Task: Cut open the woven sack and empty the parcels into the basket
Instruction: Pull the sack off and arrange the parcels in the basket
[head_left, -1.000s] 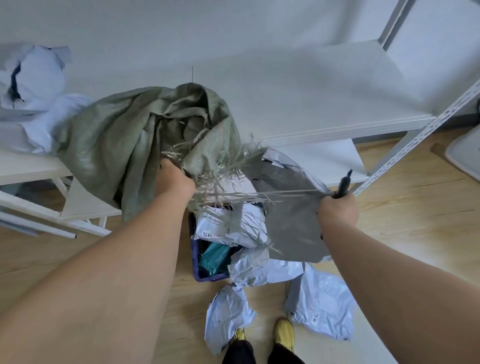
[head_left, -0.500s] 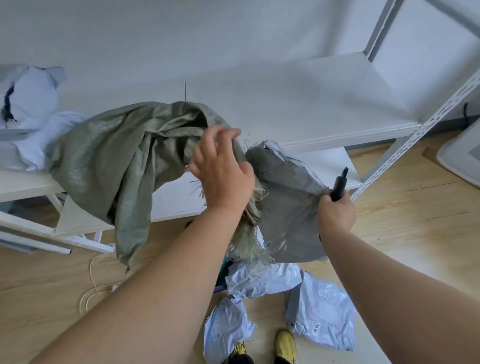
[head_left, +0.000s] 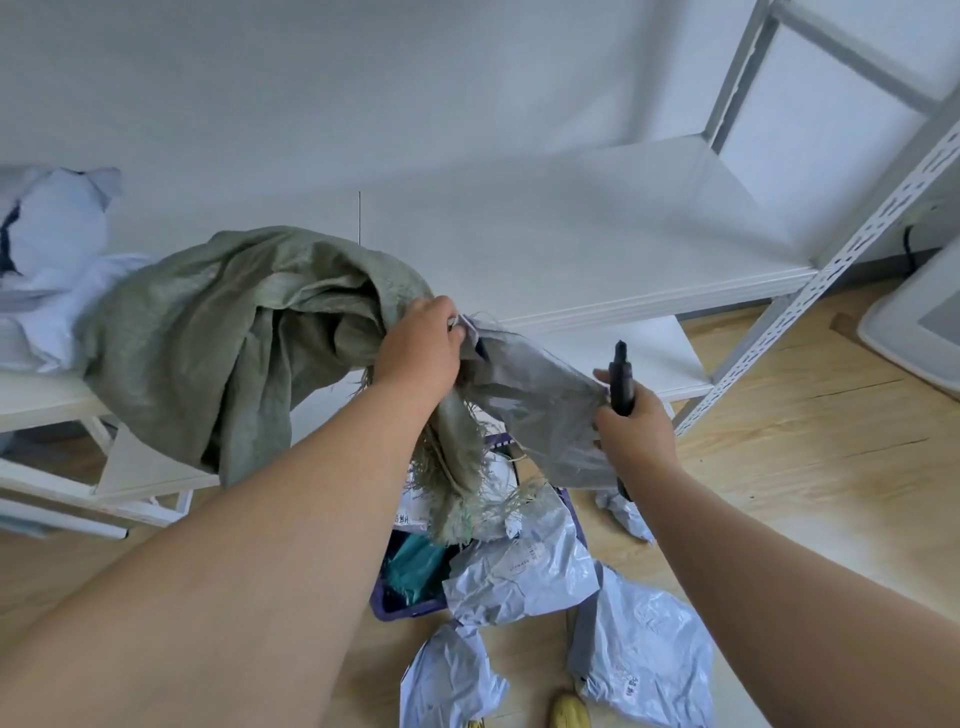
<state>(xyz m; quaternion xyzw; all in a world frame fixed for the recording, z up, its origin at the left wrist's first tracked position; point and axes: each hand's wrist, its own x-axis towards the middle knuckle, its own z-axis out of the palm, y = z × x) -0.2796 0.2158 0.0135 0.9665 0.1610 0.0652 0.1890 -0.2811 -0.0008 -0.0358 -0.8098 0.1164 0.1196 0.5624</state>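
The green woven sack (head_left: 223, 343) lies crumpled over the white shelf edge, its frayed cut end (head_left: 457, 499) hanging down. My left hand (head_left: 421, 348) grips the top corner of a grey parcel (head_left: 535, 410) at the sack's mouth. My right hand (head_left: 631, 421) holds a black cutter (head_left: 621, 376) upright and also pinches the parcel's right edge. Below, the purple basket (head_left: 402, 610) holds several parcels, one teal (head_left: 413, 564), with a grey one (head_left: 519, 571) spilling over its rim.
Two grey parcels (head_left: 452, 680) (head_left: 644, 660) lie on the wooden floor beside my yellow shoes (head_left: 569, 714). A white metal rack (head_left: 597, 244) stands ahead with a perforated upright (head_left: 841, 260). White bags (head_left: 52, 244) sit at the left. A white object (head_left: 914, 317) is at the right.
My left hand let go of the sack's frayed edge, rose over it and took hold of the grey parcel's top. The sack's cut end now hangs lower.
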